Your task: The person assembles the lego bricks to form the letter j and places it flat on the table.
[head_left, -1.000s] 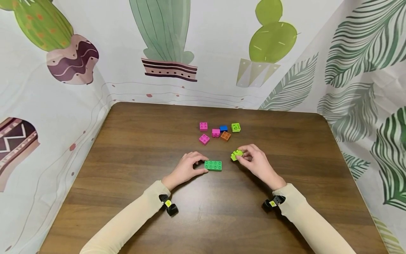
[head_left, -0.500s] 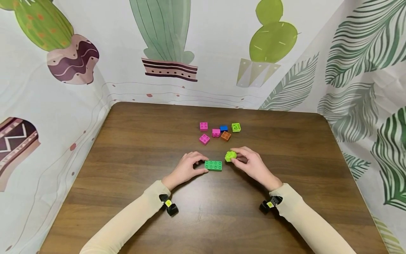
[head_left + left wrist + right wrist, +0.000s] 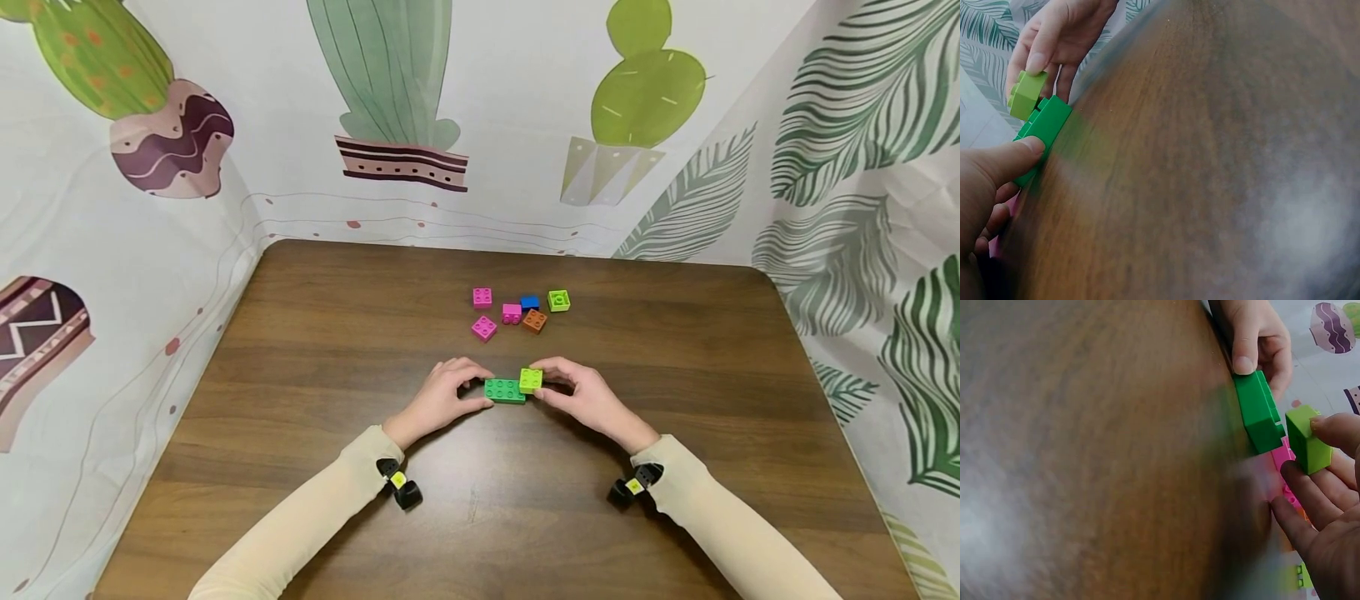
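Note:
A long green building brick (image 3: 503,391) with two rows of studs lies on the wooden table, and my left hand (image 3: 444,397) pinches its left end between thumb and fingers. My right hand (image 3: 592,400) pinches a square lime-green brick (image 3: 531,381), studs up, just above the right end of the green one. In the right wrist view a narrow gap shows between the lime brick (image 3: 1307,439) and the studs of the green brick (image 3: 1258,412). From the left wrist, the lime brick (image 3: 1027,95) appears slightly tilted over the green brick's far end.
Farther back on the table (image 3: 360,317) lie loose bricks: three pink ones, including a pink brick (image 3: 484,328), plus a blue brick (image 3: 529,302), an orange-brown brick (image 3: 535,322) and an upturned lime brick (image 3: 558,301). A cactus-print cloth (image 3: 510,167) hangs behind the table.
My right hand has moved left with the lime brick, turning it studs up and bringing it over the green brick's right end. My left hand and the green brick have stayed put.

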The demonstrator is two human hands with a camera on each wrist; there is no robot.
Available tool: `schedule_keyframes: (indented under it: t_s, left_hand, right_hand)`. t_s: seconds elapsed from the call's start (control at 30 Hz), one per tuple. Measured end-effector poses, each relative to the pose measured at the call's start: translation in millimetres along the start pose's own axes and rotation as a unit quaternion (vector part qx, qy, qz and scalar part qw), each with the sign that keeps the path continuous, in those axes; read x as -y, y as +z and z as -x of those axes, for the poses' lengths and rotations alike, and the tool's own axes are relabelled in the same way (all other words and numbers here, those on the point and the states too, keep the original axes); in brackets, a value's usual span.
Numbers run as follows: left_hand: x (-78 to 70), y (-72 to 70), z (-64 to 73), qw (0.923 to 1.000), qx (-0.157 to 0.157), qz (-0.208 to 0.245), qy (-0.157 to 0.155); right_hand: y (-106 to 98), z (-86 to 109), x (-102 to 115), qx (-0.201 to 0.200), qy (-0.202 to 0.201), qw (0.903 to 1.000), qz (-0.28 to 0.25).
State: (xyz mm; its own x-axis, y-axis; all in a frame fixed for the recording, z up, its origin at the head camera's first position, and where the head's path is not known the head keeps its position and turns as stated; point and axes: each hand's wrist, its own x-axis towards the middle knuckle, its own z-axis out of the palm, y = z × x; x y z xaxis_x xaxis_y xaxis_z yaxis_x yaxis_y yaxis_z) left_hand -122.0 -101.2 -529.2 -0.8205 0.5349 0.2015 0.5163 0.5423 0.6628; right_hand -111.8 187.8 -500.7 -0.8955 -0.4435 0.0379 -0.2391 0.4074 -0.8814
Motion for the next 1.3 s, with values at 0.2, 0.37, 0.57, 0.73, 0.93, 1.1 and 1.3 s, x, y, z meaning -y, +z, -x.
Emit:
schedule_keyframes:
  t_s: [0.2, 0.37, 0.57, 0.73, 0.93, 1.1, 1.3]
  left_hand:
    - [0.8, 0.9, 0.2, 1.0, 0.0, 0.0, 0.001]
    - [-0.1, 0.4, 0.6, 1.0, 0.004, 0.004, -0.006]
    - [-0.1, 0.8, 1.0, 1.0, 0.003, 0.004, -0.006]
    - [0.4, 1.2, 1.5, 1.0, -0.002, 0.003, -0.001]
    - [0.6, 1.1, 1.7, 1.0, -0.005, 0.004, 0.003]
    - [0.3, 0.9, 0.5, 0.9999, -0.007, 0.005, 0.006]
    - [0.6, 0.6, -0.7, 1.0, -0.005, 0.005, 0.004]
  right_hand:
    - [2.5, 0.8, -0.7, 0.012, 0.001, 0.9999, -0.004]
    - [3.0, 0.5, -0.7, 0.022, -0.004, 0.9997, 0.007]
    - [3.6, -0.1, -1.3, 0.031, -0.009, 0.999, 0.031]
    - [4.7, -0.5, 0.7, 0.038, -0.019, 0.9976, 0.055]
    - [6.8, -0.9, 4.6, 0.039, -0.035, 0.9951, 0.084]
    - [8.7, -2.5, 6.2, 0.033, -0.028, 0.9948, 0.092]
    - [11.9, -4.1, 4.5, 0.021, -0.026, 0.9947, 0.098]
